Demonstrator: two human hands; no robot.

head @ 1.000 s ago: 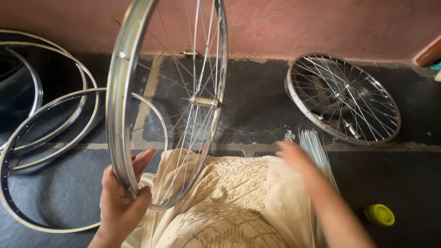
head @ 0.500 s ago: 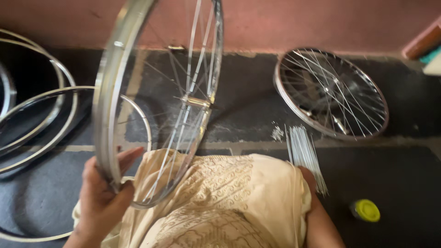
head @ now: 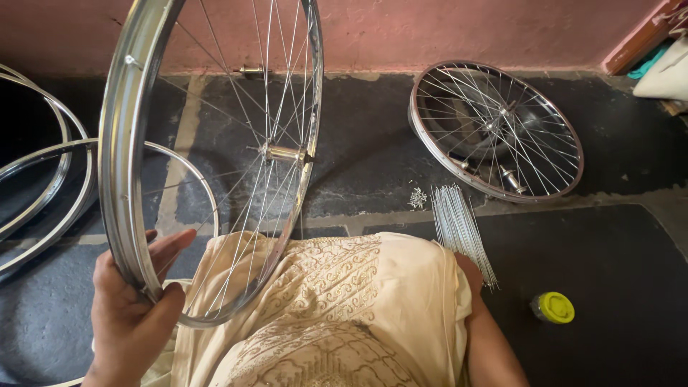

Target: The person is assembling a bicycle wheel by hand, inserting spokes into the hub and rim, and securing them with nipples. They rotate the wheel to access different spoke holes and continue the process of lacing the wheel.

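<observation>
Since 1 second ago the right hand has drawn back from the loose spokes and is now hidden behind the cream cloth, its grip impossible to tell. The left hand stays clamped on the spoked wheel, upright over the lap, rim shiny, hub centred.

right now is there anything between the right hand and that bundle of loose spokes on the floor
The right hand itself is out of sight behind the cream embroidered cloth; only the forearm shows. It lies right beside the spoke bundle, with nothing visible between them. The left hand grips the upright wheel rim.
</observation>
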